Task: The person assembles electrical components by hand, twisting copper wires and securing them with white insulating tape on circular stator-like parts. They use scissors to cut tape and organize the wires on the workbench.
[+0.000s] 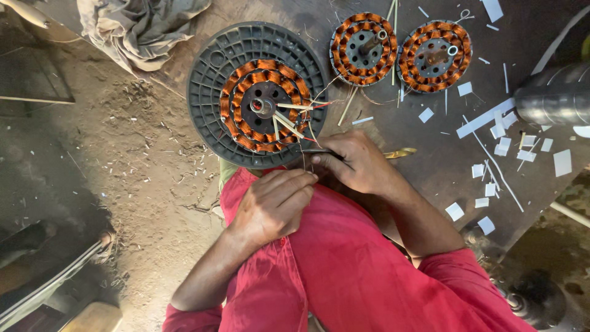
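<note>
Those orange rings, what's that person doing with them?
A person in red clothes sits at a dark table. Both hands meet at the near edge of a copper-wound coil ring lying on a round grey plastic plate. The right hand holds a thin dark tool against the wires; the left hand rests beside it. Two more coil rings lie farther back, among white paper scraps.

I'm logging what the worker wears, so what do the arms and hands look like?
Both hands, left hand and right hand, are bare: no gloves, rings or watch visible. The forearms are bare too, with red sleeves pushed up around the elbows.
</note>
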